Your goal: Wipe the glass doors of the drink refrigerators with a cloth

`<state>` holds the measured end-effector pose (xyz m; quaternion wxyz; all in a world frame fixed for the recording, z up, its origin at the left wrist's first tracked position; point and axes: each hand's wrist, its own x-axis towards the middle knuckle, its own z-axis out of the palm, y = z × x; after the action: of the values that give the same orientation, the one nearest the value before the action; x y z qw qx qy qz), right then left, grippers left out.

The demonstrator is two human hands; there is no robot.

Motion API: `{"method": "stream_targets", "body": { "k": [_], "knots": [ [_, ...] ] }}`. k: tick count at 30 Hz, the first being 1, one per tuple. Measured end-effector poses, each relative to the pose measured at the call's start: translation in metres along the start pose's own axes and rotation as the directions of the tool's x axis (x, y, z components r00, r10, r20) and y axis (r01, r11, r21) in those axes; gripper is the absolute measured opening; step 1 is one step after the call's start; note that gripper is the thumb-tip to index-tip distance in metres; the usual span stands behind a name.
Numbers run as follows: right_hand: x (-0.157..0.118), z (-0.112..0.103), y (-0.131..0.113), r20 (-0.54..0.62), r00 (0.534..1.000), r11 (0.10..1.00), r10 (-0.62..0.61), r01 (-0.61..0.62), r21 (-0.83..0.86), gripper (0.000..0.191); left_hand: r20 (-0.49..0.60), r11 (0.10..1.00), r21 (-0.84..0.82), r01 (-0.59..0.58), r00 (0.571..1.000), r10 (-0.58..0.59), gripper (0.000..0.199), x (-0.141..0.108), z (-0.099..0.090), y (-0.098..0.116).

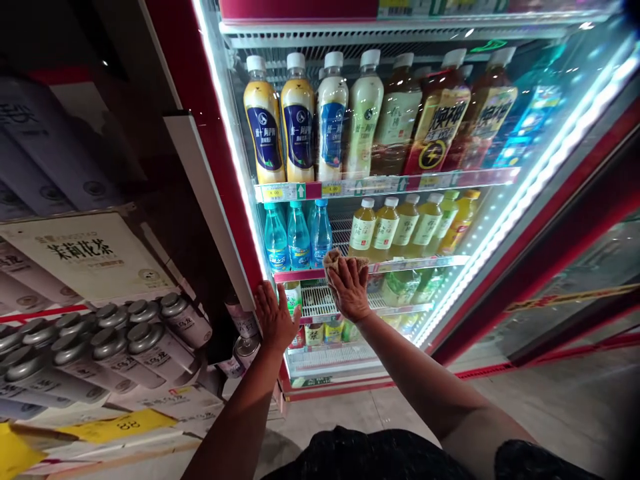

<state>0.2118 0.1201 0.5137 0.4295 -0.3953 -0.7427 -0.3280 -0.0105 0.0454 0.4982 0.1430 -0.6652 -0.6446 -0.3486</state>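
My right hand [350, 290] presses a crumpled tan cloth [332, 261] against the glass door [345, 227] of a lit drinks fridge. Its fingers lie over the cloth, which bunches out around them. My left hand [278, 315] rests with fingers spread at the left side of the door, near the red frame [220, 153], holding nothing. Behind the glass, just above my hands, stand blue bottles [299, 237] and yellow drink bottles [387, 227]. Part of the shelf behind the right hand is hidden.
Larger milk-tea bottles [300, 127] fill the upper fridge shelf. A white door handle [210, 200] runs down the left side. Further left, grey-capped canisters [150, 347] stand packed beside a cream box [90, 253]. Grey floor [360, 410] lies below the fridge.
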Motion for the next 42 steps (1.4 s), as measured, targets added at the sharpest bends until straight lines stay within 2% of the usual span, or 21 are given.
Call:
{"method": "stream_targets", "body": {
  "k": [2,4,7,10,12,14,16,18,22,25,28,30,32,34,37,39,42],
  "knots": [
    [0.009,0.002,-0.003,-0.018,0.999,0.999,0.043,-0.042,0.003,0.057,-0.018,1.0,0.004,0.001,1.0,-0.001,0.085,0.0,0.002,0.005],
    [0.009,0.003,-0.007,-0.006,1.0,1.0,0.005,-0.005,0.025,0.057,-0.016,1.0,-0.005,0.027,1.0,-0.027,0.087,0.0,0.003,0.009],
    [-0.009,-0.001,0.0,0.045,0.991,0.99,-0.129,0.126,0.063,0.056,0.015,0.995,-0.043,0.088,0.996,-0.087,0.088,0.0,0.004,0.013],
    [-0.037,-0.011,0.027,0.087,0.978,0.98,-0.19,0.183,0.076,0.057,0.001,0.989,-0.089,0.122,0.992,-0.122,0.086,0.0,0.002,0.018],
    [-0.048,-0.016,0.047,0.108,0.985,0.99,-0.134,0.127,0.061,0.055,-0.044,0.986,-0.111,0.121,0.991,-0.126,0.087,-0.001,0.001,0.024],
    [-0.047,-0.018,0.062,0.109,0.994,0.999,-0.013,0.009,0.04,0.054,-0.09,0.988,-0.118,0.096,0.99,-0.107,0.089,-0.002,0.0,0.033],
    [-0.039,-0.017,0.067,0.089,0.991,0.994,0.101,-0.105,0.032,0.054,-0.118,0.993,-0.105,0.054,0.991,-0.066,0.092,-0.001,0.003,0.044],
    [-0.032,-0.014,0.066,0.078,0.986,0.988,0.145,-0.148,0.035,0.054,-0.119,0.997,-0.083,0.009,0.993,-0.019,0.095,0.001,0.007,0.056],
    [-0.045,-0.014,0.068,0.138,0.989,0.997,0.056,-0.062,0.041,0.049,-0.113,0.999,-0.029,-0.025,0.993,0.021,0.095,0.007,0.016,0.07],
    [-0.069,-0.021,0.087,0.168,0.986,0.998,0.003,-0.013,0.061,0.048,-0.125,1.0,0.0,-0.007,0.992,0.007,0.092,0.007,0.019,0.072],
    [-0.077,-0.03,0.111,0.07,0.996,0.998,0.051,-0.054,0.044,0.05,-0.137,1.0,0.003,0.001,0.991,0.0,0.096,0.005,0.017,0.075],
    [-0.068,-0.033,0.12,-0.016,0.993,0.993,0.113,-0.112,0.039,0.057,-0.153,1.0,0.006,-0.018,0.988,0.019,0.1,0.004,0.018,0.083],
    [-0.056,-0.034,0.121,-0.053,0.984,0.985,0.169,-0.166,0.047,0.066,-0.167,0.998,-0.006,-0.056,0.985,0.054,0.1,0.003,0.021,0.094],
    [-0.049,-0.033,0.118,-0.038,0.98,0.98,0.194,-0.192,0.051,0.071,-0.162,0.996,-0.023,-0.086,0.984,0.081,0.099,0.004,0.027,0.105],
    [-0.057,-0.033,0.119,0.007,0.99,0.988,0.144,-0.144,0.046,0.067,-0.117,0.996,-0.029,-0.086,0.99,0.082,0.096,0.006,0.037,0.118],
    [-0.071,-0.037,0.129,0.032,0.995,0.994,0.096,-0.098,0.044,0.061,-0.103,0.997,-0.013,-0.077,0.992,0.075,0.092,0.008,0.041,0.121],
    [-0.084,-0.047,0.151,0.028,0.994,0.993,0.109,-0.11,0.034,0.061,-0.106,0.998,0.008,-0.066,0.992,0.067,0.087,0.008,0.042,0.122]
  ]
}}
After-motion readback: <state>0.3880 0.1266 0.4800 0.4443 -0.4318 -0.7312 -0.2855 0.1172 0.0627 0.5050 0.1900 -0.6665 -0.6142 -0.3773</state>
